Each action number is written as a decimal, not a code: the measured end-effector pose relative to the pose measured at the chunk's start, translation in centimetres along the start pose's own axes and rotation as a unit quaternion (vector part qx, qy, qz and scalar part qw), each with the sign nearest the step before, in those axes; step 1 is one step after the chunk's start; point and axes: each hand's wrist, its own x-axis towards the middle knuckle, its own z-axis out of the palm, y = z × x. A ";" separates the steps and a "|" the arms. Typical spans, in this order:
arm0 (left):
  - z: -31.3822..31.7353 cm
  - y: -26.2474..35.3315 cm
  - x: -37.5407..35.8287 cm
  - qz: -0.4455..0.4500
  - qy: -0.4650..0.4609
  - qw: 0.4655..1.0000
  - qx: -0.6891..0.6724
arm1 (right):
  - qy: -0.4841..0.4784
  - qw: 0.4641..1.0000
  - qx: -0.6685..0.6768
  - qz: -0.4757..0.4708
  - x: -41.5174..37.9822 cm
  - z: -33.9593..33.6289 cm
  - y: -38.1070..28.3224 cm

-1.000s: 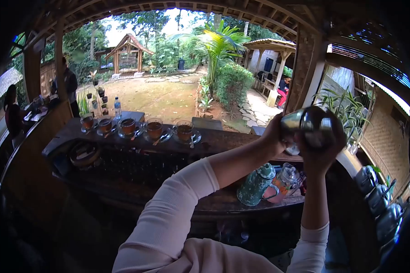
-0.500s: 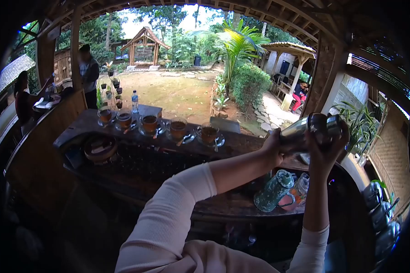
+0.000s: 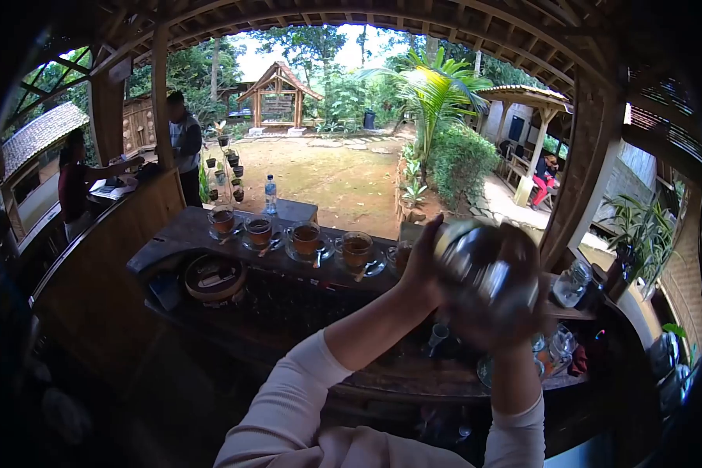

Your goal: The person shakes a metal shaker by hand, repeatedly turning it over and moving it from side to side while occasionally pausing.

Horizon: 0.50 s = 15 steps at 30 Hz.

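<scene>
Between my two hands is a shiny metal shaker (image 3: 487, 269), raised above the dark wooden counter and blurred by motion. My left hand (image 3: 421, 269) presses on its left side, fingers pointing up. My right hand (image 3: 519, 327) wraps round it from below and the right. The shaker hides part of both hands. Beyond, glass cups of brown drink (image 3: 356, 248) stand on saucers with spoons in a row along the counter's far edge; the rightmost is partly behind my left hand.
A round box (image 3: 214, 278) and a water bottle (image 3: 270, 195) are on the left. Glass jars (image 3: 572, 284) stand at the right, with more glassware (image 3: 558, 347) below. Two people (image 3: 183, 144) are at the left counter; another person (image 3: 544, 181) sits far right.
Both hands and the shaker have moved left and down, and the shaker's end now faces me. The view has shifted, so the cups appear further right. The green speckled jug is now mostly hidden.
</scene>
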 end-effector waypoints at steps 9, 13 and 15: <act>-9.2 4.8 -6.2 0.118 -0.039 0.987 -0.099 | 0.059 0.967 -0.240 -0.069 2.3 5.3 10.3; -7.6 8.2 -9.2 0.125 0.064 0.988 -0.062 | -0.206 0.879 -0.347 -0.253 0.2 8.9 7.4; -4.2 8.6 -11.9 0.129 -0.174 0.976 -0.030 | -0.252 0.842 -0.329 -0.346 -0.6 11.3 6.8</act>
